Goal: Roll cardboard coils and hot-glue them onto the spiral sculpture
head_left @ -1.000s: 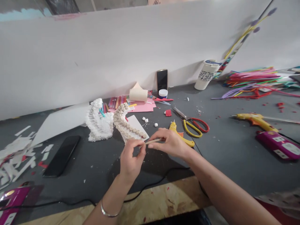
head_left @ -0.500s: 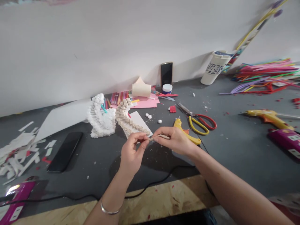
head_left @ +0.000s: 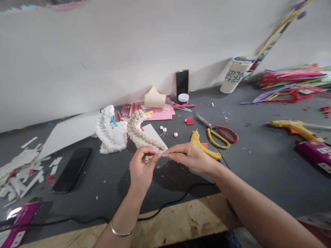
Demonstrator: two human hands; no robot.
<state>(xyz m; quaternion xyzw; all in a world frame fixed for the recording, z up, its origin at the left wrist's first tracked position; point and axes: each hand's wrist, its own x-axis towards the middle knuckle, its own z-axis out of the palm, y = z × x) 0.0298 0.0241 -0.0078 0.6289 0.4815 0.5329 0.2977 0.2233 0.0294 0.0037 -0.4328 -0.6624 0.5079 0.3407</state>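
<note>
The left hand (head_left: 141, 168) and right hand (head_left: 192, 157) meet at lower centre of the frame, their closed fingers (head_left: 148, 150) pinching opposite ends of a thin tan strip (head_left: 165, 155) above the dark grey table (head_left: 258, 179). Just beyond the left fingertips lies a white rectangular card (head_left: 152, 134) carrying a curved row of small tan paper coils (head_left: 141, 132), beside a frilled white paper mound (head_left: 111, 132). Close past the right hand sits a small yellow glue gun (head_left: 200, 146), near scissors with yellow and red loop handles (head_left: 219, 137). A black smartphone (head_left: 71, 169) lies flat at left.
</note>
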